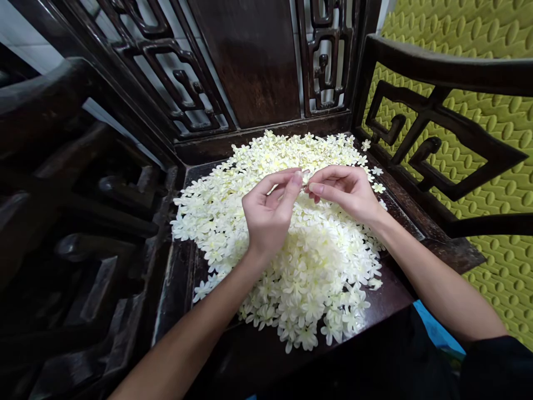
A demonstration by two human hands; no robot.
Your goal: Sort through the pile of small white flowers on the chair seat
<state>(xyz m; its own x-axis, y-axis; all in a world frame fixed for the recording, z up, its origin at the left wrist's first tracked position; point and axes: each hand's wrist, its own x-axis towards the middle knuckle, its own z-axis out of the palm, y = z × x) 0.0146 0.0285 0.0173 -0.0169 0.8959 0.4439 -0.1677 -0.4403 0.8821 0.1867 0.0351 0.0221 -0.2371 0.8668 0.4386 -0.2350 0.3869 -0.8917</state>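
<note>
A large heap of small white, pale-yellow-centred flowers [216, 222] covers the seat of a dark wooden chair. Over the middle of this heap, my left hand [270, 205] is closed in a pinch, thumb against forefinger. Facing it at nearly the same height, my right hand [343, 191] also pinches, its fingertips a short gap from the left ones. Something small and pale shows between the two sets of fingertips; it blends with the flowers behind, so I cannot tell what either hand holds.
Carved dark wood forms the chair's backrest [254, 66] and its right armrest [441, 128], with more dark lattice at the left [112, 222]. Several flowers lie loose near the seat's right edge. A yellow-green textured surface [499, 189] shows beyond the right armrest.
</note>
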